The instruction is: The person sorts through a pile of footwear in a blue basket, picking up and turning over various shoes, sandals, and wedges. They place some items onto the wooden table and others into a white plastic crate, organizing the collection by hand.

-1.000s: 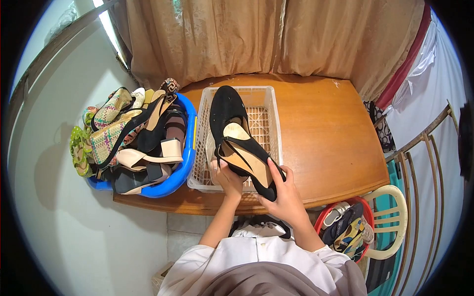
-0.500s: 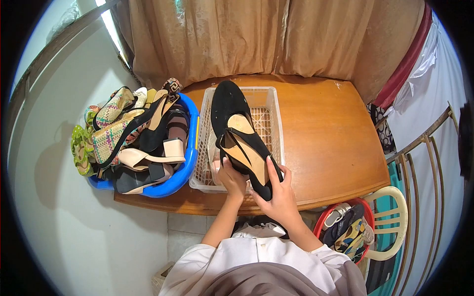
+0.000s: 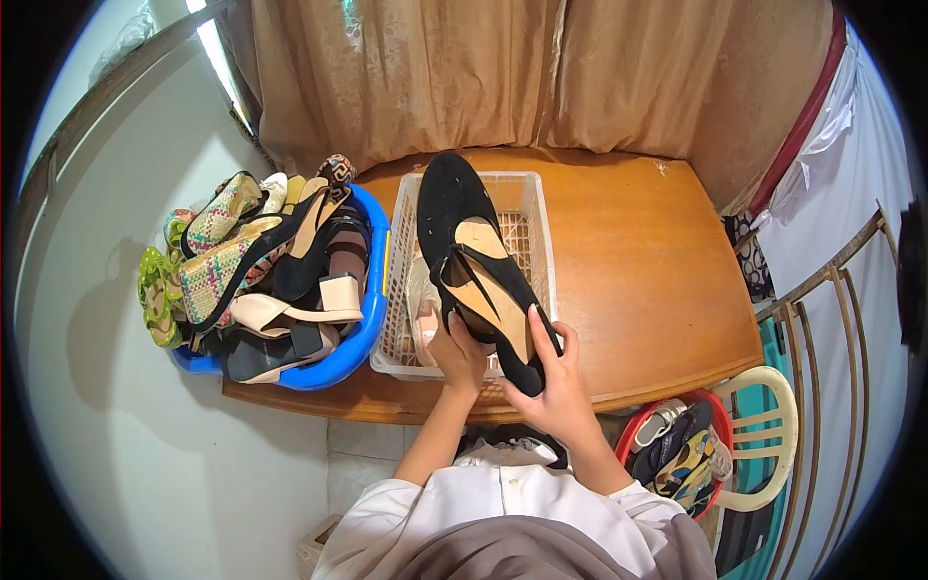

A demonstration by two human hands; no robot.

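A black suede shoe (image 3: 450, 198) with a tan insole and a thin strap is held up above the white plastic basket (image 3: 541, 208), toe pointing away from me. My left hand (image 3: 458, 356) is closed on its left side, near the strap. My right hand (image 3: 558, 387) grips the heel end, thumb and fingers around the back. Part of the basket is hidden behind the shoe. Through its left side a pale pinkish shoe (image 3: 424, 319) shows partly, with a clear edge above it.
On the left, a blue basin (image 3: 375, 319) is heaped with shoes, among them a woven multicoloured pair and a beige heeled sandal (image 3: 290, 307). The wooden table (image 3: 657, 280) extends right. At lower right, a red tub (image 3: 633, 422) of footwear sits on a cream plastic chair (image 3: 785, 425).
The shoe and both hands have shifted slightly to the right. My grip on the shoe stays much the same.
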